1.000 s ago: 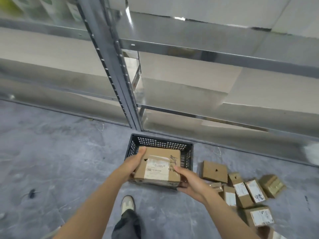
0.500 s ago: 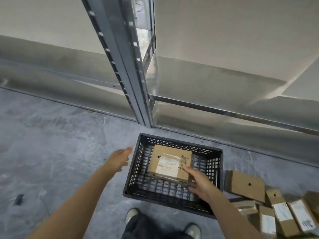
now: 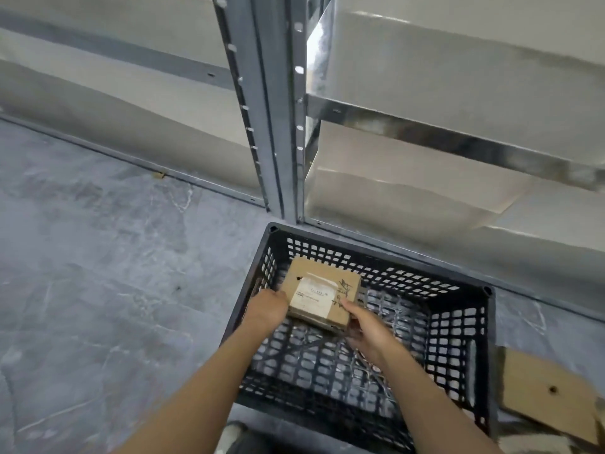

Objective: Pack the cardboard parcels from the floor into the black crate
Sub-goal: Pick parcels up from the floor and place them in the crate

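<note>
The black crate (image 3: 488, 348) stands on the floor in front of a metal rack. One cardboard parcel (image 3: 322, 291) with a white label lies low inside it, in the far left corner. My left hand (image 3: 266, 309) is inside the crate at the parcel's left edge, its fingers curled against that side and mostly hidden. My right hand (image 3: 366, 326) holds the parcel's near right corner, thumb on top and fingers beneath. Another cardboard parcel (image 3: 550, 398) lies on the floor just right of the crate.
A grey steel rack upright (image 3: 278, 126) rises directly behind the crate, with low shelf beams (image 3: 458, 139) running off to the right. Grey concrete floor (image 3: 114, 273) spreads out to the left. My shoe (image 3: 229, 437) shows at the bottom edge.
The parcel went from above the crate's near rim down into its far left corner. My left hand let go, swung outside the crate, then came back to the parcel's left edge.
</note>
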